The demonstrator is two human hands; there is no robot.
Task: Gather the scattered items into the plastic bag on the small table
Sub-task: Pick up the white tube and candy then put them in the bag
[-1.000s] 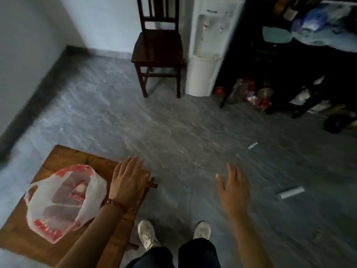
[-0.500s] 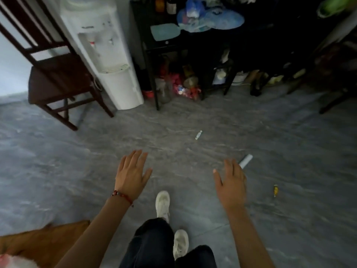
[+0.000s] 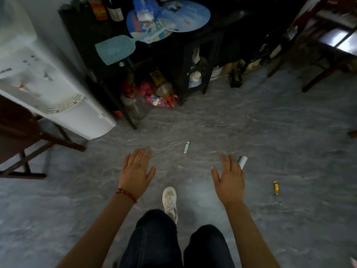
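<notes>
Three small items lie on the grey floor: a pale wrapped candy (image 3: 186,147) ahead of me, a white tube (image 3: 242,162) partly hidden behind my right hand, and a yellow wrapped candy (image 3: 276,187) to the right. My left hand (image 3: 136,172) hovers open, fingers straight, holding nothing. Likewise empty, my right hand (image 3: 229,177) is spread open just this side of the white tube. The plastic bag and the small table are out of view.
A white water dispenser (image 3: 58,105) stands at the left beside a dark wooden chair (image 3: 17,136). A black cluttered shelf (image 3: 154,55) with bags beneath it fills the back. Another dark chair (image 3: 328,47) is at the right. My white shoe (image 3: 169,200) steps forward.
I have turned right and walked away from the small table with the bag, which left the view. The floor items came closer. Both hands stayed open and empty.
</notes>
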